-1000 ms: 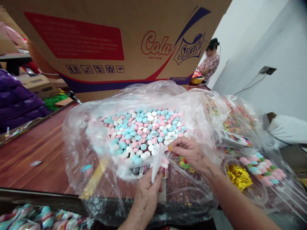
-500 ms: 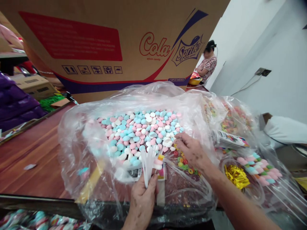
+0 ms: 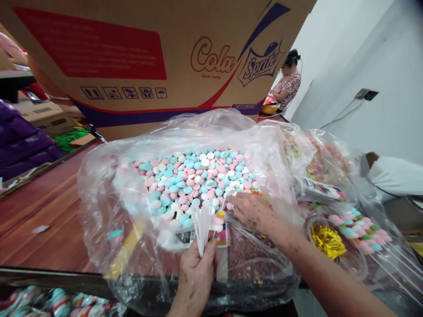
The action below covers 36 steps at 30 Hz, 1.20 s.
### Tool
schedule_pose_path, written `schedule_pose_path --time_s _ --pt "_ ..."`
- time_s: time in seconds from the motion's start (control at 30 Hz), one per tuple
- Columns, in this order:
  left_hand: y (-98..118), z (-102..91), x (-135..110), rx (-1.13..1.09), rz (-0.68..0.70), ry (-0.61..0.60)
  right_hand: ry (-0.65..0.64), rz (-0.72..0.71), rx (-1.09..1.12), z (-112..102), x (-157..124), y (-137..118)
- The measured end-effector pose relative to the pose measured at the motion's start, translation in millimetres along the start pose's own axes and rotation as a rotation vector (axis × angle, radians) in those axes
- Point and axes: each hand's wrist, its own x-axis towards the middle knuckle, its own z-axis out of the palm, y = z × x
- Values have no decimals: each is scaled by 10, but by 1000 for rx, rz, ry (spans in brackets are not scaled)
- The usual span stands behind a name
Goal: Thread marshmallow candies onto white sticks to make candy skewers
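Observation:
My left hand [image 3: 195, 268] is closed around a bundle of thin white sticks [image 3: 202, 226] that fan upward. Just right of the bundle, a short stack of soft candies [image 3: 217, 222], yellow-orange over white and pinkish, stands above the same hand; its stick is mostly hidden. My right hand [image 3: 253, 213] reaches in from the right, fingertips pinched together near the top of that stack. Whatever lies between those fingertips is too small to make out. Behind both hands spreads a heap of pink, blue and white candies [image 3: 190, 178] on a clear plastic bag [image 3: 99, 189].
A large cardboard box [image 3: 132, 66] stands behind the bag. On the right are a round tub with gold ties [image 3: 327, 241], finished candy skewers [image 3: 360, 229], a packet of printed bags [image 3: 322, 190] and bagged colourful candies [image 3: 317, 160]. A person [image 3: 287, 86] is in the background.
My right hand has moved left and slightly down, from beside the small ring candies to the top of the candy stack. My left hand stays put with the sticks.

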Motion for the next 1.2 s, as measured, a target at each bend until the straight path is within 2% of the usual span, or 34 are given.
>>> schedule_pose_path --time_s 0.13,0.3,0.47,0.6,0.7,1.0,1.2 --pt "37 -35 -8 16 -11 -23 -126 70 81 -90 -24 -61" --pt "56 -47 -7 41 -26 -59 11 291 324 -186 27 -22" --pt "59 -27 -11 75 -30 -38 -3 194 427 -57 83 -4" --pt "74 -15 -23 80 -18 -39 2 216 320 5 83 -48" --pt "92 -6 -34 73 -13 -34 -56 233 191 5 83 -94" --pt "94 -12 -27 41 -22 -53 -122 106 -114 -2 44 -246" --pt "48 6 -6 48 -6 -8 -75 27 -232 191 31 -249"
